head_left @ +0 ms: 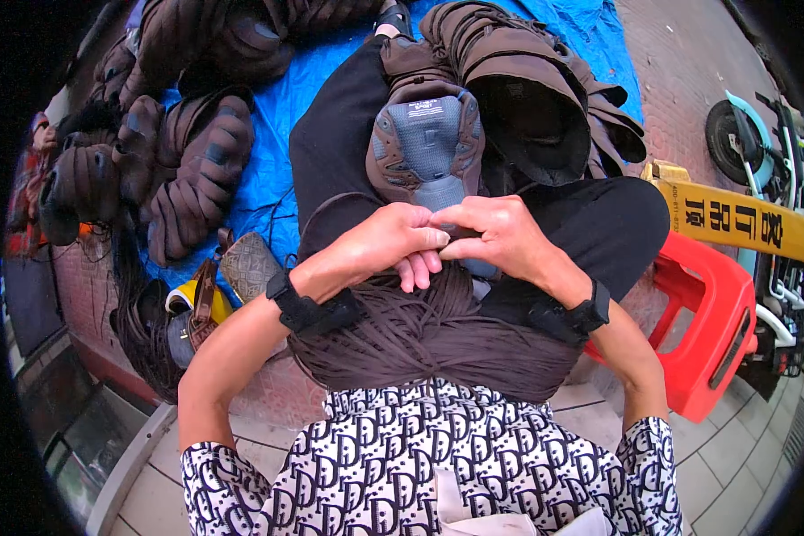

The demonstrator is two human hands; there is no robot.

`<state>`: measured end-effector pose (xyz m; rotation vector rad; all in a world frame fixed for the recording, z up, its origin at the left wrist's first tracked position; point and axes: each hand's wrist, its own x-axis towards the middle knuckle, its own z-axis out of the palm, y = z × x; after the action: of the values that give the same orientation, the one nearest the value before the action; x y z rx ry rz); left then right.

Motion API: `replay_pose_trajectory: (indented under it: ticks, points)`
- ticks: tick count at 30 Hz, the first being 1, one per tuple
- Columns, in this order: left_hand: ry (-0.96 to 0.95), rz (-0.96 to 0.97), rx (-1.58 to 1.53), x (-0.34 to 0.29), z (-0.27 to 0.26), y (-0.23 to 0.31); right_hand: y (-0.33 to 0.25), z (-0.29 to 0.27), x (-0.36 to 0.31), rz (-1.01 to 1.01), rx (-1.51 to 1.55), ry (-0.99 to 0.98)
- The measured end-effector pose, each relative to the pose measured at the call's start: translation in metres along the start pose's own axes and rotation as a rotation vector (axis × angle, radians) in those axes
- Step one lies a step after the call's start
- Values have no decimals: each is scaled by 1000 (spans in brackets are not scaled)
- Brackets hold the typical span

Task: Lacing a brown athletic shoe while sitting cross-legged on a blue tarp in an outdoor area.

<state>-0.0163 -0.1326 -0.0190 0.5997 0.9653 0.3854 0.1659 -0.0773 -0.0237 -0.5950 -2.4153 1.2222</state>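
Note:
My left hand (386, 238) and my right hand (506, 234) meet over my lap. Their thumbs and forefingers are pinched together at the tips; whatever is between them is too small to make out. Just beyond the hands lies a brown shoe upper (391, 183) with a blue-grey mesh tongue, partly covered by my fingers. Under my wrists a thick bundle of dark brown shoelaces (447, 335) spreads across my lap.
Stacks of brown shoe uppers (527, 107) rest beyond my right knee, and more uppers (196, 179) lie left on a blue tarp (272, 116). A red plastic stool (710, 330) and yellow sign board (732, 214) stand right. A bag (248, 265) sits left.

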Motion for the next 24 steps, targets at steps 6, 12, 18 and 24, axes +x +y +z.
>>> replay_pose_trajectory:
  ticks: [6, 12, 18, 24]
  points:
    - [32, 14, -85, 4, -2, -1, 6, 6, -1, 4, 81, 110]
    - [59, 14, -109, 7, -3, -18, 36, 1, 4, 19, -155, 151]
    - [495, 224, 40, 24, -11, -22, 63, 17, 16, 370, -19, 305]
    - [572, 319, 330, 28, -5, -22, 68, 28, 14, 293, -113, 322]
